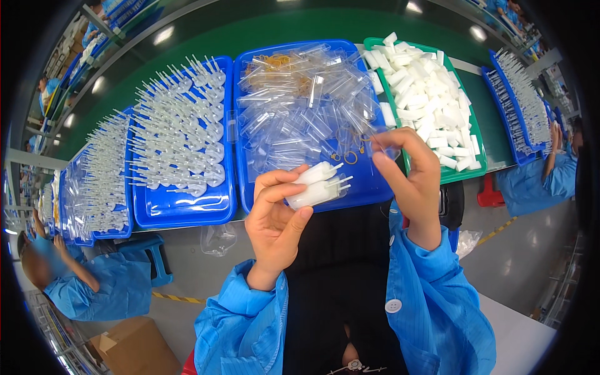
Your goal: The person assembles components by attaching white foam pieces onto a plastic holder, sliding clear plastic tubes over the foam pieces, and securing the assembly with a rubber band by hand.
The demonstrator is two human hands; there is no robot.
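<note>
Head view: my left hand (275, 215) grips white plastic pieces (317, 185); my right hand (409, 172) pinches a clear sleeve (382, 145) above them, the blue tray (247, 187) just beyond.

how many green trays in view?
1: the green tray of white pieces sits right of the middle blue tray, beyond the right hand. Others may be hidden.

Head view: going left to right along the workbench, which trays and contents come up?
Blue tray of clear stemmed parts → blue tray of similar parts in rows → blue tray of clear sleeves → green tray of white pieces → blue tray of thin rods.
</note>
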